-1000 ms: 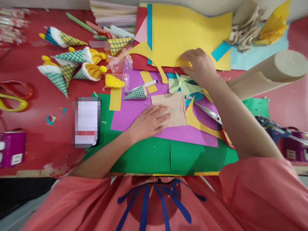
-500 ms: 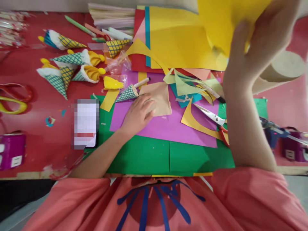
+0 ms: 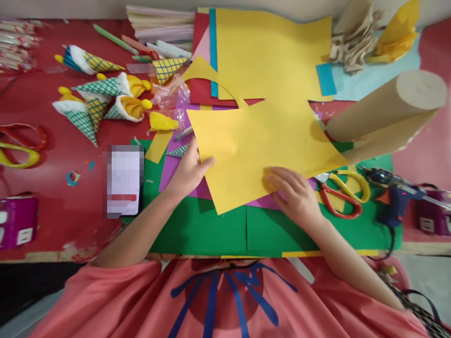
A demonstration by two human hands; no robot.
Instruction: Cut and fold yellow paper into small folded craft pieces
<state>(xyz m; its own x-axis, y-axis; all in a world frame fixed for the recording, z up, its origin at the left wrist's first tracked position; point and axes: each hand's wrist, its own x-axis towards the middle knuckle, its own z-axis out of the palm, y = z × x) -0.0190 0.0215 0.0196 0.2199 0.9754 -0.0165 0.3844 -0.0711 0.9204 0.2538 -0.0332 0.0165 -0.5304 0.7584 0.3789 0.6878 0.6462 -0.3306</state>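
Observation:
A large yellow paper sheet (image 3: 260,145) lies tilted over the purple sheet (image 3: 176,164) and the green sheet (image 3: 211,230) in front of me. My left hand (image 3: 188,171) grips the yellow sheet's left edge, thumb on top. Flat on the sheet's near edge rests my right hand (image 3: 294,195), fingers pressing down. The beige piece and the checked cone are mostly hidden under the yellow sheet; only the cone's tip (image 3: 178,151) shows.
Red-handled scissors (image 3: 340,197) and a blue glue gun (image 3: 392,197) lie to the right. A brown paper roll (image 3: 387,112) juts in at right. A phone (image 3: 125,180) lies at left, finished paper cones (image 3: 102,101) beyond it. More coloured sheets (image 3: 268,51) are stacked at the back.
My right hand lifted a yellow sheet from the back stack, swung it up and laid it down over the purple sheet. My left hand left the beige piece and took the sheet's left edge.

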